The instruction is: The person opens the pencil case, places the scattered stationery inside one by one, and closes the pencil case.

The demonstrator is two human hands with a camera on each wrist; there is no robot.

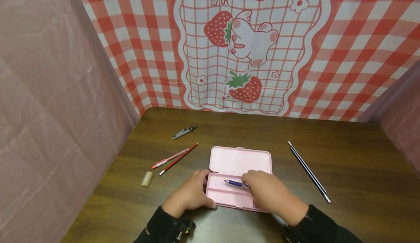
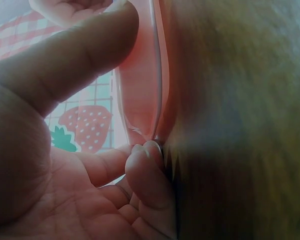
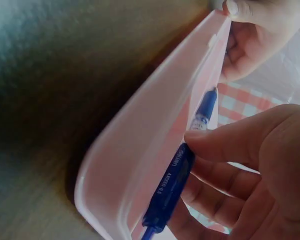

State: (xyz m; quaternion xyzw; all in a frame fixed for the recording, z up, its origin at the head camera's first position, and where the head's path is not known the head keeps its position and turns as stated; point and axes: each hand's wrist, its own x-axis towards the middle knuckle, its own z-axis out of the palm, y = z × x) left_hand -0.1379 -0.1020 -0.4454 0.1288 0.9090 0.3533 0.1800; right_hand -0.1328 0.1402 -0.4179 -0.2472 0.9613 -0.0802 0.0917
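Observation:
A pink pencil case (image 1: 241, 160) lies on the table with its lid folded back. Its tray has a long divider and looks bare apart from the pen over it. My left hand (image 1: 193, 192) grips the case's left end, thumb at the front corner and fingers at the far side. Between thumb and fingers, my right hand (image 1: 270, 192) pinches a blue click pen (image 3: 171, 185) by its barrel. In the head view the pen tip points left over the tray, and the hand covers the pen's rear and the case's right end.
Left of the case lie a red pen (image 1: 164, 161), a red pencil (image 1: 180, 157) and a beige eraser (image 1: 147, 179). A grey compass (image 1: 183, 132) sits farther back. Two dark pencils (image 1: 308, 172) lie to the right. A checked cloth (image 1: 157, 53) hangs behind the table (image 1: 354, 155).

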